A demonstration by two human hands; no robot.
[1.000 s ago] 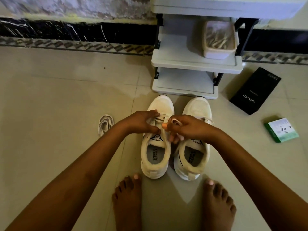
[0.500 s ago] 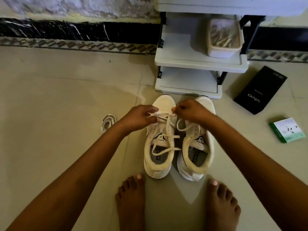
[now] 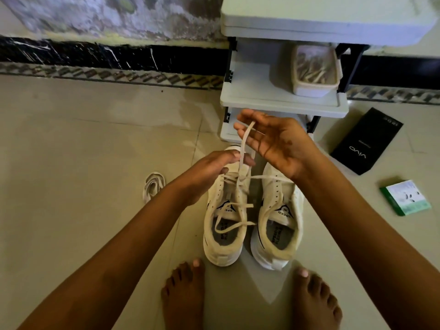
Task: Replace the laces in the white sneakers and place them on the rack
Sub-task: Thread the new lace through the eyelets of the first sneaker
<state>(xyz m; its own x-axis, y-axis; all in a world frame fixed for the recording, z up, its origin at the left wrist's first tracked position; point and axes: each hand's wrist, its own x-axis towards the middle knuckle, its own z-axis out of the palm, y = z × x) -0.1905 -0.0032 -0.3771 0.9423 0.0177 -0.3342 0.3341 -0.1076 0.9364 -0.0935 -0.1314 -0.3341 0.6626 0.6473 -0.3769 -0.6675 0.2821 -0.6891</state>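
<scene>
I see white sneakers (image 3: pixel 252 215) side by side on floor (image 3: pixel 83 163), toes just short of rack (image 3: pixel 281 103) bottom shelf edge. Left hand (image 3: pixel 214 167) pinches lace (image 3: pixel 244 148) above left sneaker's toe. Right hand (image 3: pixel 273 139) raised in front of rack, palm up, fingers spread, lace draped across fingertips (no pinch I can make out). Spare lace bundle (image 3: pixel 153 185) left of sneakers, apart. Black box (image 3: pixel 366 141) and green box (image 3: pixel 404 197) right of rack. Wide bare floor left of rack.

Home interior: tiled floor (image 3: pixel 71 151), white shoe rack (image 3: pixel 273 101).
</scene>
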